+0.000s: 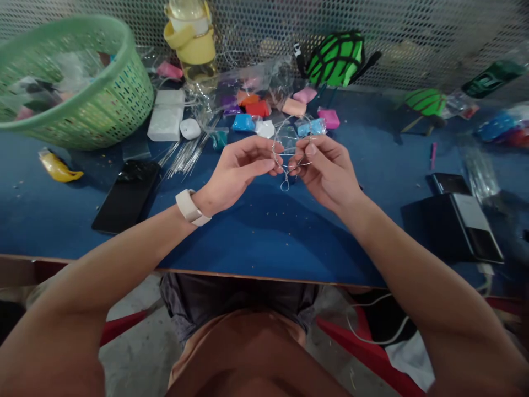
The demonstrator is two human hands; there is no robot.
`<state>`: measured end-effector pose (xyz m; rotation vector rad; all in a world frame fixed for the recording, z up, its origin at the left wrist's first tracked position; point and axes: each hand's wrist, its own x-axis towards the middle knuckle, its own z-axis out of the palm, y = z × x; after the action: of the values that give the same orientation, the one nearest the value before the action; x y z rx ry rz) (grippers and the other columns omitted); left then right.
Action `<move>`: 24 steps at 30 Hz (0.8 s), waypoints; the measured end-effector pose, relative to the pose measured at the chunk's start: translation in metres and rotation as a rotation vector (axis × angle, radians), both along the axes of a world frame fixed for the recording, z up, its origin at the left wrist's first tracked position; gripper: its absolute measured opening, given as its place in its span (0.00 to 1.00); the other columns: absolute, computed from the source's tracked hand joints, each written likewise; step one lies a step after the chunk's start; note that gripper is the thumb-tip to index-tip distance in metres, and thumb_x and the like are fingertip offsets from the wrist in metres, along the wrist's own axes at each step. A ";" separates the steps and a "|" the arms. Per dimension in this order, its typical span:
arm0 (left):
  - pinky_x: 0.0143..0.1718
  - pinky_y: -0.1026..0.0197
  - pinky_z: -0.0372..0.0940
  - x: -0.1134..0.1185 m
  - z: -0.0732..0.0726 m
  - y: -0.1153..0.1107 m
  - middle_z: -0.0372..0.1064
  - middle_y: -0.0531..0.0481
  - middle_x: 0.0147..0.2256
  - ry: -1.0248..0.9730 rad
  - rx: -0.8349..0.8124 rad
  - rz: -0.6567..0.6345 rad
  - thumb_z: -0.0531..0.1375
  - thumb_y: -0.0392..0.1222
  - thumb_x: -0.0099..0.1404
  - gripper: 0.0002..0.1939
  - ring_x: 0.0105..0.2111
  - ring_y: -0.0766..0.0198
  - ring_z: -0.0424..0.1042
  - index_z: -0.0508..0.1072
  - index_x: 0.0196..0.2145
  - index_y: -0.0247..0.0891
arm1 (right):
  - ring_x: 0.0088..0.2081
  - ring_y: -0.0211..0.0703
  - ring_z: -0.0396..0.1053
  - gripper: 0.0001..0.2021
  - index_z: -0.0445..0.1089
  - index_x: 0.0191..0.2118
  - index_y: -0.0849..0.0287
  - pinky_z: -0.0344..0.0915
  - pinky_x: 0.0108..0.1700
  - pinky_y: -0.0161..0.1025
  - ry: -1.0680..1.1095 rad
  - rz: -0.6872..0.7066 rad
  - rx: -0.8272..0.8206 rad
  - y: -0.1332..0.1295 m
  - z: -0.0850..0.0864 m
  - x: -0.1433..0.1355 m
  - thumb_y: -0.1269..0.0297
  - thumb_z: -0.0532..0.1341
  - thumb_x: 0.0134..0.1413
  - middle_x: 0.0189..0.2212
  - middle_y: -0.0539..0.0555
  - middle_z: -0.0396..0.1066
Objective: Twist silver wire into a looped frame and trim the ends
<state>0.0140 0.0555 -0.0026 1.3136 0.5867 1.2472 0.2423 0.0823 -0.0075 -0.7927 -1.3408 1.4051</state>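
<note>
A thin silvery wire frame [285,175], bent into rounded loops with a small twisted loop at its lower end, is held up over the blue table. My left hand [243,168] pinches its left side between thumb and fingers. On the opposite side, my right hand [324,168] grips the wire with thumb and forefinger. Just behind the frame lie small wrapped packs of coloured clay, among them a light blue pack [312,127], a white pack [265,129] and a pink pack [329,118]. Loose straight wires [188,154] lie to the left of my left hand.
A green basket [136,82] of bags stands at the left, beside a yellow-banded bottle [192,44]. A black phone [126,196] lies in front. Green-and-black turtle-shell-like models [336,58] stand at the back. At right are a dark boxy device [438,226] and a green-labelled bottle [491,77].
</note>
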 end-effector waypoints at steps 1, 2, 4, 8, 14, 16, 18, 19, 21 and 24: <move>0.51 0.55 0.85 0.001 -0.001 0.000 0.82 0.53 0.40 -0.008 0.008 0.006 0.75 0.39 0.73 0.05 0.42 0.62 0.86 0.88 0.46 0.46 | 0.41 0.48 0.81 0.23 0.85 0.43 0.42 0.85 0.46 0.48 -0.003 0.001 -0.001 0.000 0.000 0.000 0.34 0.85 0.53 0.37 0.49 0.78; 0.51 0.55 0.85 0.001 -0.001 0.000 0.82 0.53 0.40 -0.011 0.014 0.014 0.76 0.41 0.73 0.05 0.42 0.62 0.86 0.87 0.45 0.46 | 0.41 0.48 0.81 0.24 0.84 0.43 0.42 0.85 0.47 0.49 -0.010 0.000 -0.002 -0.001 0.000 0.000 0.33 0.85 0.53 0.37 0.49 0.77; 0.51 0.54 0.86 0.002 -0.002 0.000 0.84 0.53 0.43 0.000 0.019 0.030 0.79 0.47 0.71 0.08 0.43 0.61 0.87 0.87 0.44 0.47 | 0.42 0.49 0.82 0.25 0.84 0.44 0.42 0.86 0.48 0.50 -0.030 -0.006 -0.003 -0.001 0.000 0.001 0.32 0.84 0.53 0.38 0.50 0.78; 0.51 0.53 0.87 0.002 -0.003 0.001 0.85 0.53 0.46 0.003 0.027 0.016 0.82 0.55 0.68 0.15 0.42 0.61 0.87 0.86 0.43 0.47 | 0.42 0.48 0.83 0.24 0.85 0.45 0.43 0.86 0.47 0.48 -0.001 0.009 0.000 -0.003 0.001 0.001 0.34 0.84 0.54 0.39 0.49 0.79; 0.49 0.57 0.87 0.002 -0.008 0.006 0.83 0.54 0.40 -0.065 0.086 -0.043 0.83 0.50 0.68 0.15 0.41 0.63 0.87 0.88 0.46 0.45 | 0.36 0.42 0.82 0.20 0.88 0.42 0.45 0.86 0.40 0.40 0.098 0.032 -0.005 -0.002 0.001 -0.003 0.39 0.87 0.53 0.34 0.47 0.80; 0.48 0.58 0.86 0.001 -0.009 0.008 0.83 0.54 0.41 -0.088 0.099 -0.066 0.83 0.48 0.69 0.13 0.40 0.64 0.86 0.89 0.47 0.45 | 0.34 0.40 0.82 0.20 0.89 0.41 0.45 0.86 0.38 0.38 0.126 0.030 0.009 -0.002 0.001 -0.004 0.39 0.86 0.53 0.33 0.46 0.81; 0.48 0.60 0.86 0.000 -0.010 0.009 0.83 0.54 0.42 -0.102 0.089 -0.073 0.82 0.47 0.71 0.11 0.39 0.66 0.86 0.89 0.47 0.45 | 0.34 0.39 0.81 0.18 0.90 0.41 0.45 0.86 0.39 0.37 0.145 0.035 0.022 -0.002 0.002 -0.005 0.41 0.87 0.54 0.33 0.46 0.81; 0.48 0.60 0.86 0.000 -0.010 0.009 0.83 0.54 0.41 -0.103 0.084 -0.070 0.81 0.48 0.72 0.10 0.39 0.67 0.85 0.89 0.46 0.45 | 0.34 0.39 0.81 0.17 0.90 0.41 0.45 0.86 0.39 0.37 0.152 0.041 0.027 -0.003 0.004 -0.004 0.42 0.87 0.54 0.33 0.47 0.81; 0.48 0.60 0.85 -0.001 -0.009 0.009 0.84 0.54 0.41 -0.089 0.067 -0.052 0.81 0.50 0.72 0.11 0.38 0.67 0.85 0.89 0.45 0.45 | 0.35 0.39 0.82 0.16 0.91 0.41 0.46 0.87 0.39 0.37 0.165 0.053 0.023 -0.004 0.007 -0.003 0.44 0.87 0.56 0.34 0.47 0.82; 0.47 0.60 0.85 0.000 -0.010 0.010 0.85 0.54 0.41 -0.087 0.038 -0.012 0.84 0.54 0.66 0.16 0.38 0.66 0.85 0.89 0.43 0.46 | 0.36 0.41 0.83 0.15 0.92 0.42 0.49 0.88 0.40 0.37 0.198 0.075 0.000 -0.005 0.012 0.001 0.48 0.87 0.56 0.34 0.48 0.83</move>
<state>0.0139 0.0652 -0.0124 1.2853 0.4952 1.3044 0.2435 0.0768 0.0042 -0.5909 -1.2277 1.5011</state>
